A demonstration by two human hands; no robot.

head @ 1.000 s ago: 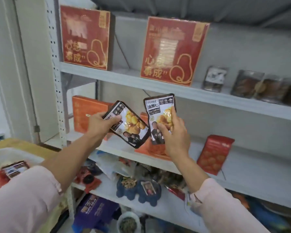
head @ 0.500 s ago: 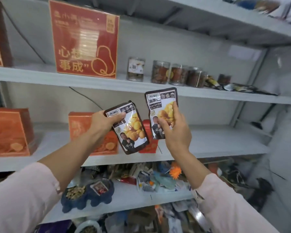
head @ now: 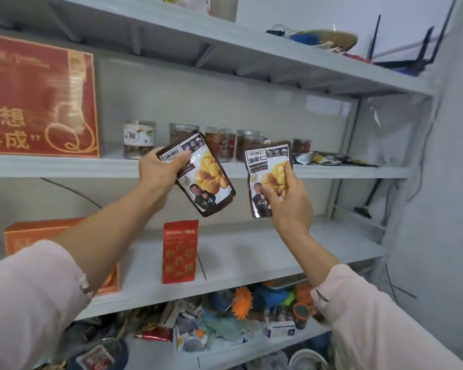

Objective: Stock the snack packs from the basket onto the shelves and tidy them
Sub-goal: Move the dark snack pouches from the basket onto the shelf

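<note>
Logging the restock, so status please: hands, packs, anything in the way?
Left hand grips left pack, tilted. Right hand grips right pack, upright. Both off the shelf. Jars line the shelf behind.

1. Snack packs (head: 201, 174): glossy, shiny plastic film.
2. Shelves (head: 251, 252): smooth, matt grey painted metal.
3. Jars (head: 139, 137), twelve o'clock: clear, glossy walls.
4. Red box (head: 38, 97), ten o'clock: glossy card.

Jars (head: 139, 138) line up on my feed.
A big red box (head: 38, 97) stands left of them; below, a small red carton (head: 180, 252) stands upright, right of an orange box (head: 24, 233), above loose clutter (head: 225, 316).
</note>
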